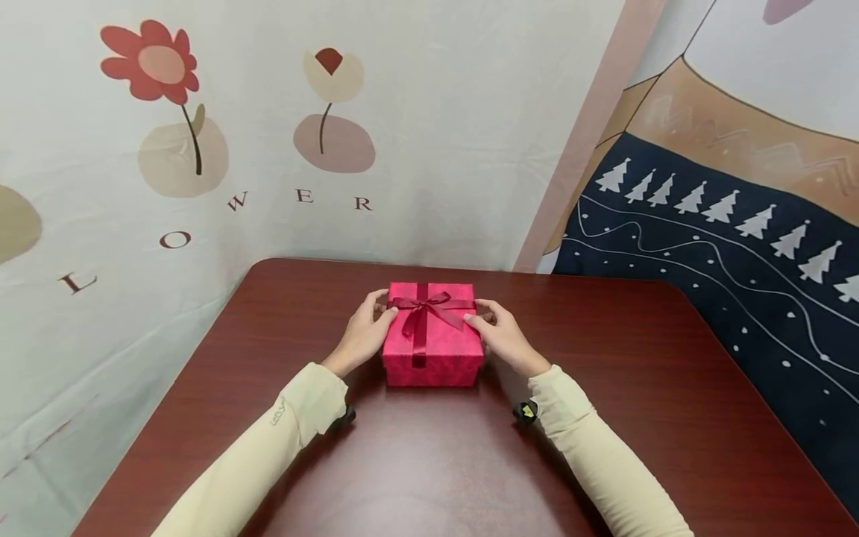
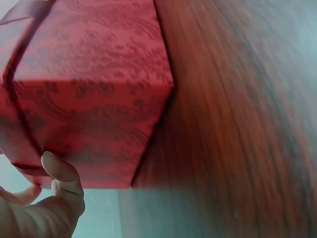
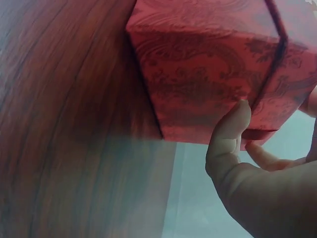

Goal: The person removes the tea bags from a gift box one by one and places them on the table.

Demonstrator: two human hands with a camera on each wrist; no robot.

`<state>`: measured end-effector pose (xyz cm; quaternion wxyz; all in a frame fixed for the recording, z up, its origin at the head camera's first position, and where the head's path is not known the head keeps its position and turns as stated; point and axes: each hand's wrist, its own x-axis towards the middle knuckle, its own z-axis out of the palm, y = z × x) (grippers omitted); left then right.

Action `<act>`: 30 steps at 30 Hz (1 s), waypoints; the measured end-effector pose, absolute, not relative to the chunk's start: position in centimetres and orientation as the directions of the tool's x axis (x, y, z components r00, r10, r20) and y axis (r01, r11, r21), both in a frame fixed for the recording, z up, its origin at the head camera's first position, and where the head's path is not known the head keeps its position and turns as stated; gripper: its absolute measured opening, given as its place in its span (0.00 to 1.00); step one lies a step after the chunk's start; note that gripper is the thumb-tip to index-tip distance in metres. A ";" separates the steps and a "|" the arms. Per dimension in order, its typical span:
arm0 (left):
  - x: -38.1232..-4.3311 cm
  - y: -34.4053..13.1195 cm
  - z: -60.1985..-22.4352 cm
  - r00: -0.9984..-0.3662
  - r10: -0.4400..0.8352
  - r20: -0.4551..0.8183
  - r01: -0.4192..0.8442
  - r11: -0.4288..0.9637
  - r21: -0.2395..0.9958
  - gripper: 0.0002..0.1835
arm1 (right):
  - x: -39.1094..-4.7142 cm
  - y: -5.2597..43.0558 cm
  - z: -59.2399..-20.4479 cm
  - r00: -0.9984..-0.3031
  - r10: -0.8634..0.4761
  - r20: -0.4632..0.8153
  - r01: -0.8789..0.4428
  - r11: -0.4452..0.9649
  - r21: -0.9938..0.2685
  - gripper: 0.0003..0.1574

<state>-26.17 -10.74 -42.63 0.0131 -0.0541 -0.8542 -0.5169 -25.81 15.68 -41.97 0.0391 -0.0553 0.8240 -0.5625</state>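
Note:
A red patterned gift box (image 1: 443, 369) with a lid sits on the table, a dark red ribbon bow (image 1: 429, 304) tied across its top. My left hand (image 1: 359, 334) grips the left side of the lid, thumb at the top edge and fingers around the side. Opposite it, my right hand (image 1: 505, 339) holds the right side in the same way. In the left wrist view, the left thumb (image 2: 62, 173) presses near the ribbon at the box's edge. The right wrist view has the right thumb (image 3: 233, 124) against the box beside the ribbon, its other fingers partly hidden.
The brown wooden table (image 1: 570, 462) has its far edge just behind the box. A pale curtain (image 1: 436, 134) with flowers and letters hangs beyond it, and a dark tree-patterned cloth (image 1: 705, 261) hangs at the right. Black wrist devices (image 1: 526, 412) sit under the sleeves.

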 end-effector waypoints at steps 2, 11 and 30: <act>-26.1 -10.6 -42.6 -0.995 0.069 0.070 0.094 0.448 0.889 0.29 | -25.8 15.6 -41.9 -0.992 -0.125 -0.013 -0.031 0.347 -0.937 0.33; -26.1 -10.6 -42.5 -0.996 0.059 0.067 0.087 0.449 0.889 0.29 | -25.8 15.4 -41.6 -0.994 -0.104 -0.024 -0.013 0.348 -0.937 0.33; -25.7 -10.3 -39.6 -0.993 0.060 0.102 0.118 0.456 0.882 0.28 | -25.4 15.5 -38.9 -0.994 -0.106 -0.024 -0.015 0.355 -0.935 0.34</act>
